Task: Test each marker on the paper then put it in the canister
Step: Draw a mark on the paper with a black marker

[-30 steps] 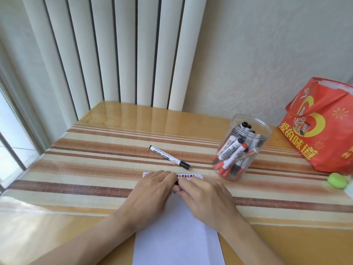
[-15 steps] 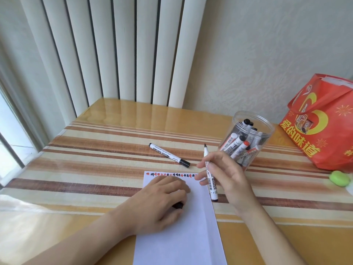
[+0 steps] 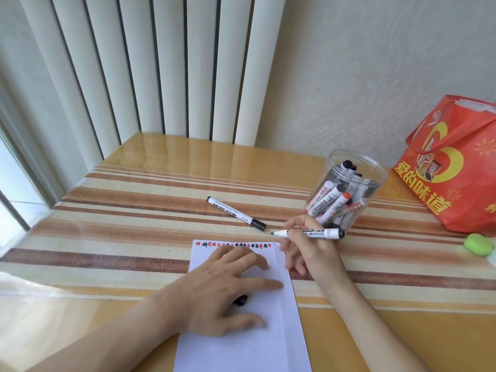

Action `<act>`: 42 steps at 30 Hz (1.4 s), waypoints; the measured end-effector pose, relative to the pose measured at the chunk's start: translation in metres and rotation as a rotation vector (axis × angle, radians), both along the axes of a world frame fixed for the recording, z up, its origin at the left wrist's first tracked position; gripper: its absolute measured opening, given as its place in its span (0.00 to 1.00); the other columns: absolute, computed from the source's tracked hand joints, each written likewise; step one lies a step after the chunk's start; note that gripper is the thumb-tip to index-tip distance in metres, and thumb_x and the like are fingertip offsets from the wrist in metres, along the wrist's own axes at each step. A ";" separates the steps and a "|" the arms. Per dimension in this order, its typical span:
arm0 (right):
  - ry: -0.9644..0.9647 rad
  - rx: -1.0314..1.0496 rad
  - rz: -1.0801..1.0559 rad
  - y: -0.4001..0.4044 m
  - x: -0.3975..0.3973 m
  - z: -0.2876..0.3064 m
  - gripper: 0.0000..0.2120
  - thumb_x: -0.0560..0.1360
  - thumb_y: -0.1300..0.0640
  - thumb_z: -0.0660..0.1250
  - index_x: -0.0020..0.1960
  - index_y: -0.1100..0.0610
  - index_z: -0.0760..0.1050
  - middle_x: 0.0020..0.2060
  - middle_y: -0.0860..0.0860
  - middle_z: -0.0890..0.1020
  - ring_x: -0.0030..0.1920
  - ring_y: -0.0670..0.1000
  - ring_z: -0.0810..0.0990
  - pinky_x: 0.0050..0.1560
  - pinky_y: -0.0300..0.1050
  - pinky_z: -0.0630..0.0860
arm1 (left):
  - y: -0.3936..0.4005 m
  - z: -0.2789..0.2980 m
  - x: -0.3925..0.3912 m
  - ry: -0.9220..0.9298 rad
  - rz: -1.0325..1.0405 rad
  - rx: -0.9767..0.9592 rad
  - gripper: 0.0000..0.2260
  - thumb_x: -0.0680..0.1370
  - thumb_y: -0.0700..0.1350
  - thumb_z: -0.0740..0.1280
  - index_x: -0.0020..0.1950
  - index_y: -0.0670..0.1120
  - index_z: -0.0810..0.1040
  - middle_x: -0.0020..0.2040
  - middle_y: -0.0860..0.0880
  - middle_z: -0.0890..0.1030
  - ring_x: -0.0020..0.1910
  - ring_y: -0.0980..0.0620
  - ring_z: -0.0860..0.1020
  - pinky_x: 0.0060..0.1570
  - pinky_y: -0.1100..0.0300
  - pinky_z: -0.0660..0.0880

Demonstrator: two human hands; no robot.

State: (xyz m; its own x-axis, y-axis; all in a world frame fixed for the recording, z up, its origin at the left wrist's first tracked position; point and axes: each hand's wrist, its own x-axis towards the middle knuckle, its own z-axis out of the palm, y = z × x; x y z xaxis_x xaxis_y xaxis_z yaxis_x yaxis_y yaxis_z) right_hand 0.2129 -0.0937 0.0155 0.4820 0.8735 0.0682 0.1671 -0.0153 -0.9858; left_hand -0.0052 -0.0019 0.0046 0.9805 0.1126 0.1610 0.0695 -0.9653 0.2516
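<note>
Marker uncapped above the paper

Fingers of the right hand pinch an uncapped marker, which lies nearly level, its dark tip pointing left and hanging just past the top right corner of the paper. The left hand rests on the sheet with fingers spread and mostly straight; a black cap peeks out from under the palm (whether the hand grips it or merely covers it cannot be told). Along the paper's top edge runs a row of small red and black test marks.

A second marker, capped in black, lies on the striped table just beyond the sheet, angled from upper left to lower right. The clear canister stands upright to the right, close behind the right hand, holding many markers at a lean. Farther right sit a red bag and a small green object.
</note>
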 end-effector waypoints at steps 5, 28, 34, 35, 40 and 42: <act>-0.050 -0.034 -0.059 0.003 0.000 -0.004 0.05 0.80 0.61 0.71 0.49 0.59 0.75 0.31 0.57 0.81 0.20 0.55 0.71 0.20 0.40 0.63 | 0.000 -0.004 0.002 0.017 -0.010 -0.022 0.26 0.80 0.69 0.60 0.77 0.66 0.62 0.82 0.60 0.54 0.79 0.53 0.53 0.75 0.54 0.50; -0.090 -0.140 -0.094 0.007 -0.001 -0.005 0.08 0.78 0.65 0.69 0.44 0.63 0.71 0.28 0.58 0.79 0.24 0.57 0.78 0.24 0.46 0.73 | -0.001 0.000 0.005 0.069 0.030 -0.042 0.27 0.78 0.68 0.62 0.76 0.69 0.60 0.82 0.59 0.52 0.78 0.51 0.51 0.75 0.52 0.51; -0.072 -0.152 -0.126 0.008 -0.001 -0.005 0.08 0.78 0.65 0.69 0.44 0.61 0.71 0.28 0.59 0.80 0.25 0.58 0.79 0.25 0.46 0.74 | -0.001 -0.001 0.005 0.070 0.029 -0.036 0.27 0.79 0.68 0.61 0.76 0.68 0.60 0.83 0.58 0.53 0.79 0.51 0.52 0.76 0.49 0.52; -0.072 -0.151 -0.127 0.008 -0.001 -0.005 0.08 0.78 0.65 0.69 0.44 0.61 0.71 0.28 0.59 0.80 0.25 0.58 0.79 0.25 0.45 0.73 | -0.001 -0.001 0.005 0.072 0.029 -0.035 0.27 0.79 0.69 0.61 0.77 0.68 0.60 0.83 0.58 0.53 0.79 0.51 0.51 0.76 0.48 0.52; -0.099 -0.153 -0.088 0.007 -0.002 -0.004 0.08 0.78 0.65 0.69 0.44 0.62 0.71 0.28 0.58 0.80 0.23 0.56 0.77 0.23 0.43 0.71 | -0.001 -0.004 0.005 0.074 0.030 -0.022 0.27 0.79 0.69 0.60 0.77 0.68 0.59 0.83 0.59 0.51 0.81 0.51 0.50 0.76 0.45 0.53; -0.097 -0.152 -0.102 0.007 -0.002 -0.004 0.08 0.78 0.66 0.69 0.43 0.62 0.71 0.28 0.59 0.79 0.22 0.56 0.77 0.23 0.43 0.71 | -0.001 -0.004 0.005 0.074 0.030 -0.017 0.27 0.79 0.69 0.60 0.77 0.68 0.59 0.83 0.59 0.51 0.81 0.51 0.50 0.76 0.45 0.53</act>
State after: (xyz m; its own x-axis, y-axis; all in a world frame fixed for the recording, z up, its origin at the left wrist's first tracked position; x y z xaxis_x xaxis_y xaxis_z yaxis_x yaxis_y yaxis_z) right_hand 0.2110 -0.0868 0.0114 0.5661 0.8243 -0.0107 0.2510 -0.1848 -0.9502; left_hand -0.0001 -0.0025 0.0008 0.9858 0.1441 0.0859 0.1173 -0.9582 0.2609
